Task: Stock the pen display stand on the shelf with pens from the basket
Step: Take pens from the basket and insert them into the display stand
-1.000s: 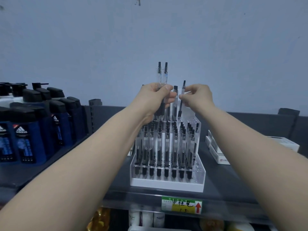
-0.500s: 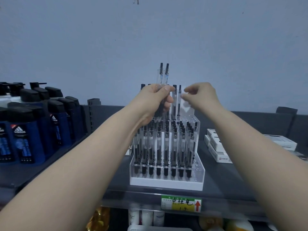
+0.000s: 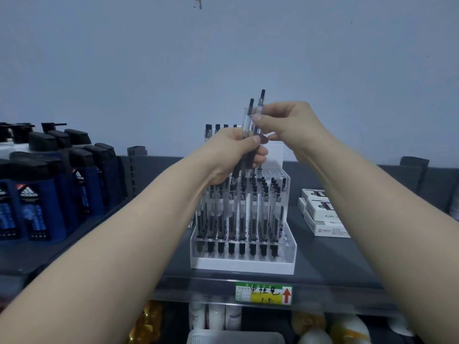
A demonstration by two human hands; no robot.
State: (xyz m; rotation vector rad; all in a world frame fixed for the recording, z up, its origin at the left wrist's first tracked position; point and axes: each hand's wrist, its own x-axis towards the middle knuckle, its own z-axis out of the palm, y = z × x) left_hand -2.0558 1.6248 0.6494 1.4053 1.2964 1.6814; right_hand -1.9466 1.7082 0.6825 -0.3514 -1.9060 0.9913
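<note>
The right hand (image 3: 295, 127) has risen from the pen display stand's (image 3: 285, 259) far row. Its fingers (image 3: 257, 118) pinch the taller pen (image 3: 260, 103), which the left hand (image 3: 231, 155) grips with a shorter pen (image 3: 249, 115), in open air above.

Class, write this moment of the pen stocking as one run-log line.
left hand: grips two pens | right hand: pinches one of them | display stand: on shelf, below hands

Dark shelf (image 3: 323, 264) bears pen stand (image 3: 243, 265), bottles (image 3: 39, 202), boxes (image 3: 323, 214).
</note>
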